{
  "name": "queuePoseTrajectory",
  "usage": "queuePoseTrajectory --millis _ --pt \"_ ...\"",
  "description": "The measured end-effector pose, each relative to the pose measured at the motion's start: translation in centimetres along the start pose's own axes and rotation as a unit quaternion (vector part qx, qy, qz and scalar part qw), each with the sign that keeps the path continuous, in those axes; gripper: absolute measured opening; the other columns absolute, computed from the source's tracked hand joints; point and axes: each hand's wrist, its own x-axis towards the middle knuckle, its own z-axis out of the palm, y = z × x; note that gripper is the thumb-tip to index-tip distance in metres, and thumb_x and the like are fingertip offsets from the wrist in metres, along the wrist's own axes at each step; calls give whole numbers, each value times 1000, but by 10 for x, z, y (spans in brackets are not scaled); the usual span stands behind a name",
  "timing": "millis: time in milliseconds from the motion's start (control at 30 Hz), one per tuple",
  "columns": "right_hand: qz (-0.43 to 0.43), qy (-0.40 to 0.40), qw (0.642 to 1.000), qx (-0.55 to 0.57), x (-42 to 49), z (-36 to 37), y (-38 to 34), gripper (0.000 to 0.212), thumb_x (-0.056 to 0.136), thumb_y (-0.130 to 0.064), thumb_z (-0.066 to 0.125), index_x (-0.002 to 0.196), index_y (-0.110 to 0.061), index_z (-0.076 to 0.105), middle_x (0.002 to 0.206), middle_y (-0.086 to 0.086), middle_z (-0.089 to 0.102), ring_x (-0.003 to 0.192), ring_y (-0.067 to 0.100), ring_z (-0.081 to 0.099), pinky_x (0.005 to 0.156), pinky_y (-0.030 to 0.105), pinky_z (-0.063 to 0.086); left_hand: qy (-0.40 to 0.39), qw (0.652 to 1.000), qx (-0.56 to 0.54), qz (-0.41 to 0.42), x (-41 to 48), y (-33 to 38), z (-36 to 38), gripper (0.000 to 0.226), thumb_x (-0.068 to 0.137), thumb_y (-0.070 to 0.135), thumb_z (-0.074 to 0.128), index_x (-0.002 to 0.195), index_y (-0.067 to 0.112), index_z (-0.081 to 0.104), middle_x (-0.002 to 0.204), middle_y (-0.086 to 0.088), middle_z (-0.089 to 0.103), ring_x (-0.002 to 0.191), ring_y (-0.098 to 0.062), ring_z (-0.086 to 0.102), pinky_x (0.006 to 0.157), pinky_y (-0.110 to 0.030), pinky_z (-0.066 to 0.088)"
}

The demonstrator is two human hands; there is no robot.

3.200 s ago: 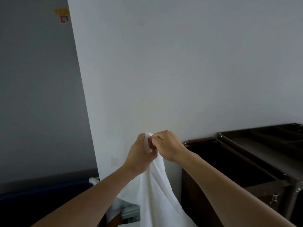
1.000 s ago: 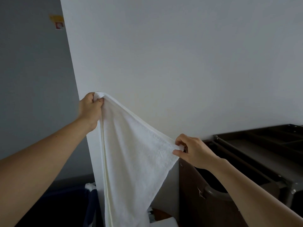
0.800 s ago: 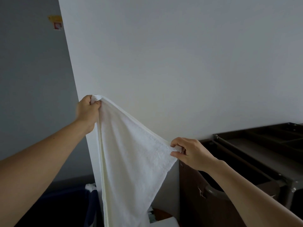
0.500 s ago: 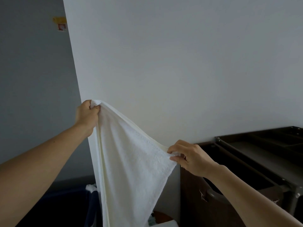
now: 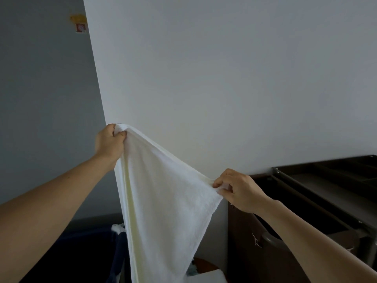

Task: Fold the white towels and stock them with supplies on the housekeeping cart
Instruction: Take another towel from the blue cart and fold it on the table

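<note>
Evidently the left hand point(image 5: 109, 144) and right hand point(image 5: 238, 190), together seconds ago, now stand apart, each pinching the top edge of the white towel point(image 5: 163, 201) hanging mid-frame. Judged opened out, ready for its first fold.

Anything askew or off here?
Only the towel: the left hand grips one corner high and the right hand pinches the top edge lower, so that edge slopes and the cloth hangs in a lopsided drape. No spill or damage shows.
</note>
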Motion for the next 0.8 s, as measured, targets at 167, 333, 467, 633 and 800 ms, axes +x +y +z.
queuePoseTrajectory --millis 167,333,467,633,800 --pt "65 -67 993 -73 3 -1 7 18 99 -34 54 83 -38 61 73 -15 51 69 6 54 58 18 34 -25 999 -14 18 -6 6 -1 19 90 20 59 79 35 62 78 16 61 69 2 56 62 -18 43" --pt "131 -106 985 -26 4 -17 18 38 94 -58 54 73 -26 50 67 -8 54 60 9 50 56 25 37 -86 995 -8 45 -10 10 -10 19 95 17 61 83 32 63 80 10 61 71 -6 55 64 -22 44" --pt "156 -17 987 -24 25 -52 16 32 87 -44 72 70 -24 54 65 -8 58 61 12 58 55 24 39 -161 986 -3 51 -5 14 -28 18 96 12 62 81 21 62 73 8 57 61 0 52 55 -15 42" --pt "146 205 967 28 85 -108 -26 27 88 -25 69 74 -24 46 61 -2 60 42 12 60 47 23 40 -123 989 2 85 31 47 -50 15 98 14 61 87 4 58 76 -6 55 73 -19 49 65 -33 41" --pt "197 202 947 154 100 -116 -56 11 97 -18 53 106 -18 46 95 10 63 45 12 66 39 25 45 -103 992 26 69 35 53 -59 24 99 12 59 77 9 50 64 -7 48 42 -1 47 44 -21 42"
